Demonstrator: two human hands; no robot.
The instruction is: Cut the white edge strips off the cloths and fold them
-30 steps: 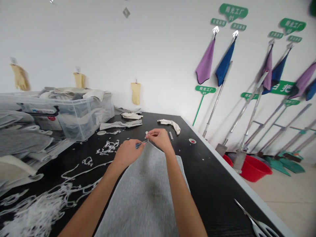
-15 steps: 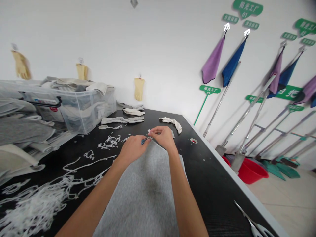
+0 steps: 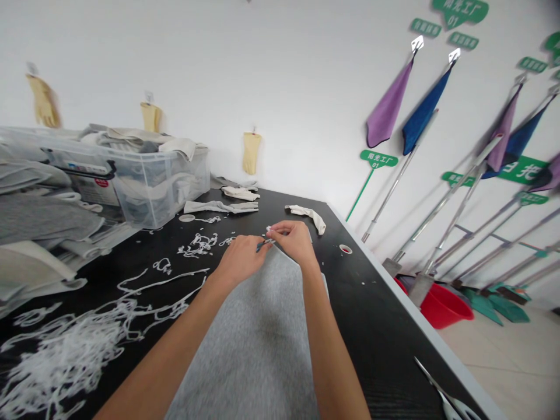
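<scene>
Grey knit fabric (image 3: 254, 326) lies lengthwise on the table, its narrow far end between my hands. My left hand (image 3: 242, 256) is closed around a small blue-handled tool (image 3: 261, 245), whose thin metal tip meets the fabric's far edge; its exact kind is too small to make out. Opposite it, my right hand (image 3: 295, 238) pinches that fabric edge between thumb and fingers. A small white tuft (image 3: 268, 228) shows at the right fingertips. White pulled threads (image 3: 70, 356) lie heaped on the left, with a smaller tangle (image 3: 199, 244) beyond my left hand.
Scissors (image 3: 444, 391) lie at the table's near right. A clear plastic bin (image 3: 144, 192) of fabric stands back left, beside stacked grey fabric (image 3: 44, 216). A roll of tape (image 3: 345, 249) and a pale fabric strip (image 3: 308, 216) are farther right. The black table (image 3: 359, 326) ends at a pale edge.
The view has shifted slightly, so most things sit a little farther right in it. Both hands keep their hold at the fabric's far end.
</scene>
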